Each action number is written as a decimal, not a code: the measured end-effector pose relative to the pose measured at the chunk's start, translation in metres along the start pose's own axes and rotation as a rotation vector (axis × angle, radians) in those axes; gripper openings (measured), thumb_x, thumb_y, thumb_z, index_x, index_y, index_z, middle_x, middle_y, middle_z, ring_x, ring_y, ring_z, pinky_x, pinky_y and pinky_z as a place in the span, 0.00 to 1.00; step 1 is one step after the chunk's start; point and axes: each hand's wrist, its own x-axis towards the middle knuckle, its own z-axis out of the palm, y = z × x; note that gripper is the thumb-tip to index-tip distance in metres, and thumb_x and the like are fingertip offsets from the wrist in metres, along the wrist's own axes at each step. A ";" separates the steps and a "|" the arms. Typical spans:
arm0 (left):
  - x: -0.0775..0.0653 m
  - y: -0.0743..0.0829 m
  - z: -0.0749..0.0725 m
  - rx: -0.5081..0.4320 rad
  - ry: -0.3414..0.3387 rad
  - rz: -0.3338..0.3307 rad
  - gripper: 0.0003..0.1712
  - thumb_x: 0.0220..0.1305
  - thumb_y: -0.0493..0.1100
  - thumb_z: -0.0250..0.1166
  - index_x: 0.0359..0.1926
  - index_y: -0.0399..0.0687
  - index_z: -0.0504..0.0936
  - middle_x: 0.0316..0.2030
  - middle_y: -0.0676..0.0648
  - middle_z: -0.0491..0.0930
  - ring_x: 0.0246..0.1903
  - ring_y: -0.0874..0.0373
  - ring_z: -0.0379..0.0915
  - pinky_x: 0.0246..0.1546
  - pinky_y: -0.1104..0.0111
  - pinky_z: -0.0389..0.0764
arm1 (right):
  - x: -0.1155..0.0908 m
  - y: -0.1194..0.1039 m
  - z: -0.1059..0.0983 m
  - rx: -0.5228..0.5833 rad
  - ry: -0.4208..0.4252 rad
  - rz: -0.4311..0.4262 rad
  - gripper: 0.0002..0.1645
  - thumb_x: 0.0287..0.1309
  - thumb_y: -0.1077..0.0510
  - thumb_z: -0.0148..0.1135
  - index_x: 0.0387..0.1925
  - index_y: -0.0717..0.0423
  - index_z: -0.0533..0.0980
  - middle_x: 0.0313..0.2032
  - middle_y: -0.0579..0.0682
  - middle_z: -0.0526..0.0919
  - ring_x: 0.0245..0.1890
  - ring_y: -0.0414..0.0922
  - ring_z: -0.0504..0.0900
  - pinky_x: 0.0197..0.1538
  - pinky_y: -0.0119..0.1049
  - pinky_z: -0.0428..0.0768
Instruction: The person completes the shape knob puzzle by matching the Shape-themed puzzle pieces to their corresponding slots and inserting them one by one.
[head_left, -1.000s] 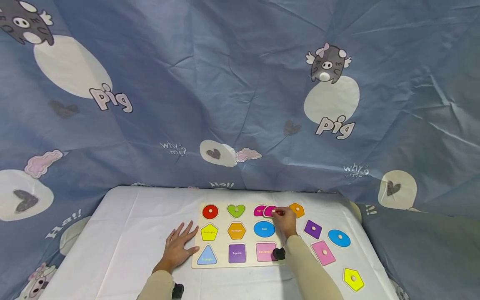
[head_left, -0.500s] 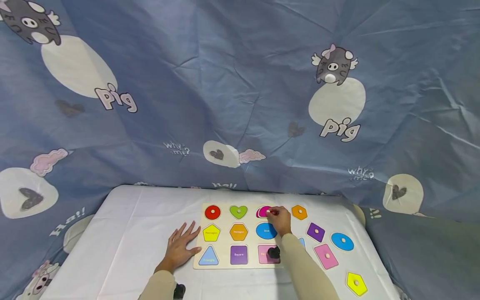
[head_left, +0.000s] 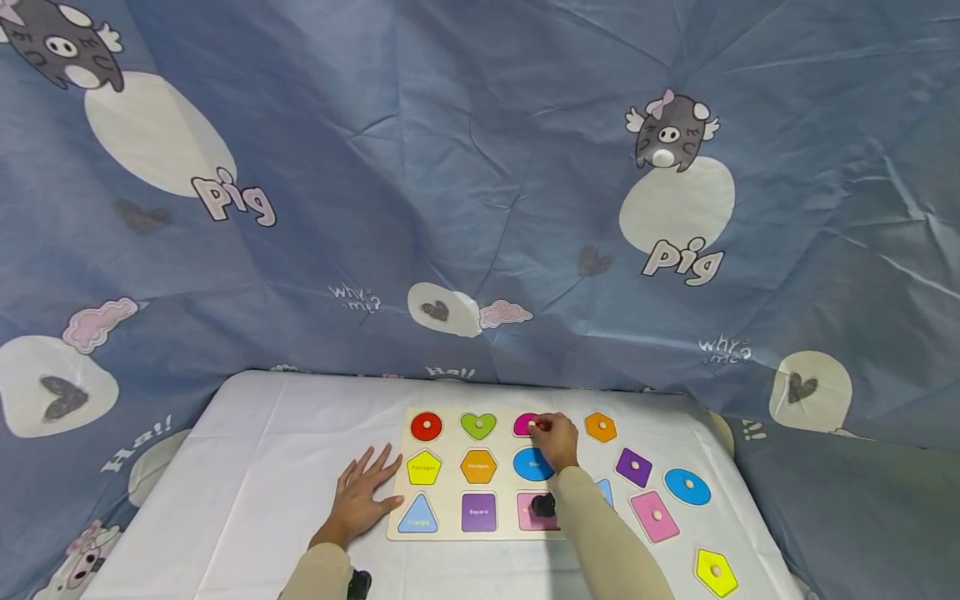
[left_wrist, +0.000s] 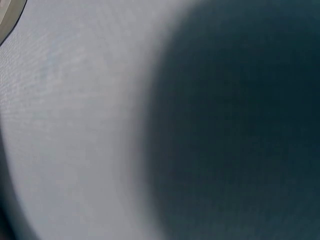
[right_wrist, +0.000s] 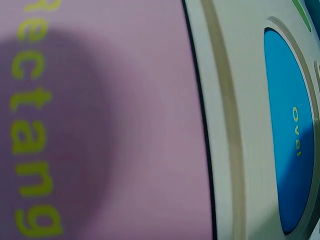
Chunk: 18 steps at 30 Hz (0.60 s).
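A wooden shape puzzle board [head_left: 450, 493] lies on the white table. My right hand [head_left: 558, 443] pinches the small knob of a magenta half-circle puzzle piece [head_left: 525, 423], which lies over its recess at the board's upper right. Spread flat, my left hand [head_left: 363, 498] rests by the board's left edge, fingertips right at it. A red circle piece [head_left: 427, 427] and a green heart piece [head_left: 478, 426], both with knobs, sit in the top row. The blue oval recess [right_wrist: 292, 130] and pink rectangle recess [right_wrist: 150, 125] fill the right wrist view. Neither wrist view shows fingers.
Right of the board lie loose knobbed pieces: an orange hexagon [head_left: 601, 427], a purple square [head_left: 633, 468], a blue oval [head_left: 687, 487], a pink rectangle [head_left: 654, 516] and a yellow pentagon [head_left: 716, 572]. A blue piece [head_left: 605, 492] shows partly behind the right sleeve. Patterned blue cloth [head_left: 480, 208] hangs behind.
My right hand has moved the magenta half circle leftward from beside its recess until it covers it. My left hand has stayed at the board's left edge.
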 end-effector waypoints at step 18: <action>0.000 -0.001 -0.002 -0.018 -0.003 0.021 0.42 0.52 0.49 0.71 0.68 0.48 0.68 0.72 0.41 0.57 0.72 0.39 0.42 0.68 0.44 0.39 | -0.007 0.001 -0.015 0.060 -0.106 0.008 0.16 0.53 0.63 0.70 0.45 0.62 0.81 0.34 0.53 0.80 0.36 0.48 0.76 0.45 0.42 0.80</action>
